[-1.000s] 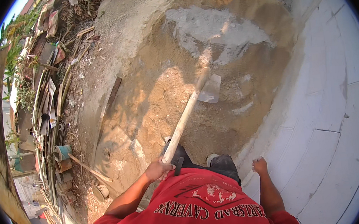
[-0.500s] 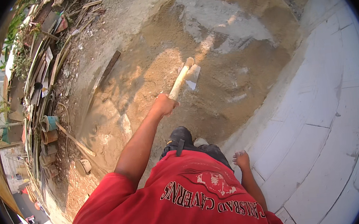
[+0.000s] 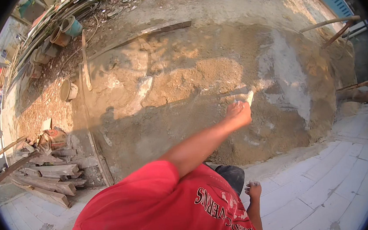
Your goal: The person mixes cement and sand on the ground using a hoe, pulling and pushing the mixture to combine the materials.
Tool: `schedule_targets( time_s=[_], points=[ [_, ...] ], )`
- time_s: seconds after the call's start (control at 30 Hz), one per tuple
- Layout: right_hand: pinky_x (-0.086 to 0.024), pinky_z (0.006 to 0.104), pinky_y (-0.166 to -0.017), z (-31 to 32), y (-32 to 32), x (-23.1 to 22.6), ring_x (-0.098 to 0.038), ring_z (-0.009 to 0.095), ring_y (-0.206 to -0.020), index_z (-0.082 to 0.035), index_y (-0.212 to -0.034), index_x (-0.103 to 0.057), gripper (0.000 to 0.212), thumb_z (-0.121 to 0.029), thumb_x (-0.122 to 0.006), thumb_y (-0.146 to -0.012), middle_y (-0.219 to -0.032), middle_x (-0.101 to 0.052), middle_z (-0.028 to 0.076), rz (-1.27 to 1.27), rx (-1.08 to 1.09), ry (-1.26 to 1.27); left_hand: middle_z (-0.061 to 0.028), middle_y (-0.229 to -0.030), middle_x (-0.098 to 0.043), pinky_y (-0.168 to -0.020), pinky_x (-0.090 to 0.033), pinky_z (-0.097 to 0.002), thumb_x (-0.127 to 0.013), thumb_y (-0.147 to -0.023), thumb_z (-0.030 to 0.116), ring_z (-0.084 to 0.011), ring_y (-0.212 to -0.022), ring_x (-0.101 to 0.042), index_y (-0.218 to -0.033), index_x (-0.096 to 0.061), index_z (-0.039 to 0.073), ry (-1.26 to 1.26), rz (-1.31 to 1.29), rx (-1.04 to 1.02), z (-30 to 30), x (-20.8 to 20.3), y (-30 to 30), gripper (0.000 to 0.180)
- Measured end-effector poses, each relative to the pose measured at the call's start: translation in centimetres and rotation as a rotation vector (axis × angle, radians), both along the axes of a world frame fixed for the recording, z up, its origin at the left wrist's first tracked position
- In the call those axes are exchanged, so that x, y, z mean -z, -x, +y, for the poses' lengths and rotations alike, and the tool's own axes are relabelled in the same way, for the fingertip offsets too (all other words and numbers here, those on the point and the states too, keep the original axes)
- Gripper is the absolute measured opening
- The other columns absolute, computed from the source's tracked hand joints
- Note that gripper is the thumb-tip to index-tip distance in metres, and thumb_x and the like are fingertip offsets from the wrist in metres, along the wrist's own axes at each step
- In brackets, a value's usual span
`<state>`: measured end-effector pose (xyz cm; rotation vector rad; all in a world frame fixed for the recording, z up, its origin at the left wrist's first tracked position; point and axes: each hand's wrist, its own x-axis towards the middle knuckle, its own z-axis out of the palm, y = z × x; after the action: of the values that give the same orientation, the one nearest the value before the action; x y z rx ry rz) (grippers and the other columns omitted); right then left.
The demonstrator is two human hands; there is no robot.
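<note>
Now the left hand (image 3: 239, 111) is stretched out over the sand heap (image 3: 199, 91), fist closed round the end of a pale wooden handle (image 3: 249, 97), whose blade is hidden. Stiff and long, it looks head-heavy, so a second grip further down would steady it. The right hand (image 3: 253, 191) hangs loosely open, empty. A second ago the whole handle showed, held near the body.

- A red short-sleeved T-shirt (image 3: 157, 209) covers the shoulders and chest; its sleeve ends well back from the left grip (image 3: 238, 113).
- Dark printed lettering with a lighter outline curves across the shirt front, near the right grip (image 3: 253, 190).
- Both forearms are bare, with no gloves.
- Dark trousers (image 3: 231, 176) show below the shirt.
</note>
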<state>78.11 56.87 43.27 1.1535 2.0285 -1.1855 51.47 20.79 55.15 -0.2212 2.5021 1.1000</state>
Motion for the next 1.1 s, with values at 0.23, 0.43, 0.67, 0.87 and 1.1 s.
schedule_targets(
  time_s=[0.23, 0.43, 0.67, 0.87, 1.1],
  points=[
    [-0.052, 0.0295, -0.049, -4.6, 4.9, -2.9, -0.065, 0.019, -0.061, 0.000, -0.106, -0.051, 0.026, -0.021, -0.063, -0.097, -0.085, -0.068, 0.013, 0.185, -0.215, 0.024, -0.0197, -0.089, -0.073, -0.075, -0.057, -0.0450, -0.068, -0.078, 0.014, -0.0361, -0.087, -0.072, -0.088, -0.075, 0.001, 0.152, 0.322, -0.086, -3.6, 2.3, 2.3, 0.017],
    [-0.052, 0.0283, -0.051, -3.9, 0.9, -0.8, -0.067, 0.016, -0.066, -0.001, -0.103, -0.053, 0.018, -0.014, -0.062, -0.095, -0.084, -0.068, 0.012, 0.254, -0.139, 0.025, -0.0177, -0.099, -0.074, -0.082, -0.056, -0.0432, -0.071, -0.079, 0.019, -0.0331, -0.097, -0.071, -0.096, -0.076, 0.006, 0.258, 0.198, 0.011, -8.7, 3.1, 7.0, 0.022],
    [-0.056, 0.0452, -0.075, -0.2, -13.3, 2.8, -0.069, 0.040, -0.086, 0.001, -0.098, -0.067, 0.040, -0.033, -0.072, -0.080, -0.090, -0.070, 0.025, -0.011, -0.428, -0.504, -0.0173, -0.105, -0.073, -0.085, -0.056, -0.0430, -0.074, -0.081, 0.026, -0.0331, -0.102, -0.070, -0.100, -0.076, 0.007, 0.326, 0.206, 0.150, -3.4, -0.5, 15.0, 0.027],
    [-0.055, 0.0472, -0.079, -4.9, -13.7, 1.2, -0.068, 0.042, -0.092, -0.003, -0.098, -0.069, 0.031, -0.029, -0.070, -0.080, -0.095, -0.070, 0.026, -0.140, -0.330, -0.317, -0.0169, -0.107, -0.073, -0.085, -0.056, -0.0429, -0.074, -0.081, 0.027, -0.0337, -0.102, -0.070, -0.100, -0.076, 0.008, 0.402, 0.218, 0.167, -1.6, 0.2, 15.7, 0.027],
    [-0.053, 0.0466, -0.084, 0.4, -7.8, 5.7, -0.067, 0.042, -0.096, -0.001, -0.097, -0.069, 0.032, -0.032, -0.065, -0.088, -0.099, -0.070, 0.025, 0.058, -0.462, -0.577, -0.0184, -0.108, -0.072, -0.092, -0.053, -0.0466, -0.073, -0.081, 0.029, -0.0355, -0.106, -0.067, -0.109, -0.073, 0.011, 0.316, 0.277, 0.182, -2.5, 1.7, 8.3, 0.033]
  ],
)
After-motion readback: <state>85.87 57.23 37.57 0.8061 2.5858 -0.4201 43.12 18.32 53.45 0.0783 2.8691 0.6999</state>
